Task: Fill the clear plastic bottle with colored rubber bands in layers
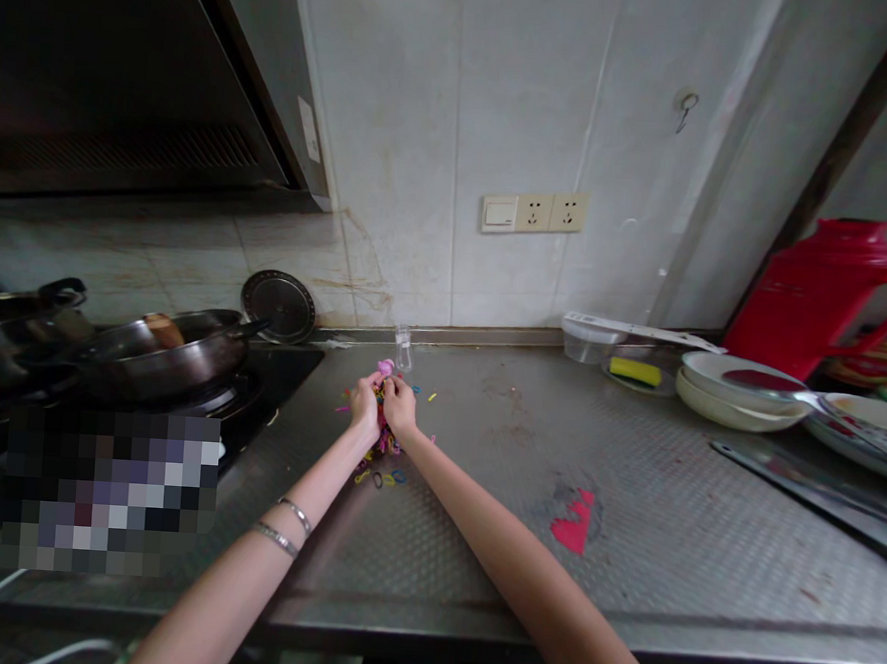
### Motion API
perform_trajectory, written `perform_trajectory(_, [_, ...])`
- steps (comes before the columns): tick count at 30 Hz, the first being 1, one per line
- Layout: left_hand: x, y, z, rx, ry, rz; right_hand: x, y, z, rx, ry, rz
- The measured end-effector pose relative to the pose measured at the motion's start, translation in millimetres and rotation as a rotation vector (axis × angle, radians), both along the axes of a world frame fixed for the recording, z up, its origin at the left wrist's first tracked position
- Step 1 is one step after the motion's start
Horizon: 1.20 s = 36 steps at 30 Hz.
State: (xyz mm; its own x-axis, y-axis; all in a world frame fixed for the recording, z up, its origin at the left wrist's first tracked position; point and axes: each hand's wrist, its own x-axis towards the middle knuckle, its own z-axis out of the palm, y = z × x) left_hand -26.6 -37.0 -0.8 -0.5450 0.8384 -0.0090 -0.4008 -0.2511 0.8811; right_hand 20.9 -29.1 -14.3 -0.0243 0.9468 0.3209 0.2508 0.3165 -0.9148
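Observation:
Small colourful bands (387, 442) lie in a pile on the metal counter (479, 494), with a few scattered around it. Over the pile, my left hand (366, 404) and my right hand (399, 406) are close together, fingers closed. A pink piece (385, 368) shows at the fingertips of my left hand. What my right fingers pinch is too small to make out. Just behind my hands, a small clear bottle (403, 350) stands near the wall.
Pans (163, 365) sit on the stove at left, beside a round dark lid (278, 307). At right are a clear tub (589, 341), a yellow sponge (634, 372), stacked bowls (740, 395), a knife (801, 491) and a red thermos (806, 294). A red patch (573, 522) marks the counter.

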Motion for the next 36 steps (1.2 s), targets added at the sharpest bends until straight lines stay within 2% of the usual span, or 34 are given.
perform_trajectory(4, [30,11,13.7,0.07,-0.007,-0.053,31,9,14.6,0.033,0.071,-0.069])
perform_trajectory(9, [91,20,21.6,0.114,-0.031,-0.165,93,16,25.5,0.082,0.11,-0.158])
perform_trajectory(14, [153,17,13.7,0.051,-0.128,-0.281,155,13,17.7,0.103,0.084,-0.262])
perform_trajectory(18, [182,8,0.8,0.012,-0.143,-0.389,196,2,8.1,0.14,-0.034,-0.279])
perform_trajectory(22, [182,-1,-5.3,-0.014,-0.066,-0.567,226,-8,4.5,0.208,-0.275,-0.261])
perform_trajectory(27, [158,-8,6.5,-0.054,0.255,-0.703,243,-13,10.6,0.304,-0.389,-0.255])
perform_trajectory(31, [140,-9,16.7,-0.018,0.451,-0.731,242,-15,21.2,0.331,-0.405,-0.226])
perform_trajectory(36, [137,0,11.4,0.112,0.581,-0.68,236,-21,33.0,0.311,-0.411,-0.197])
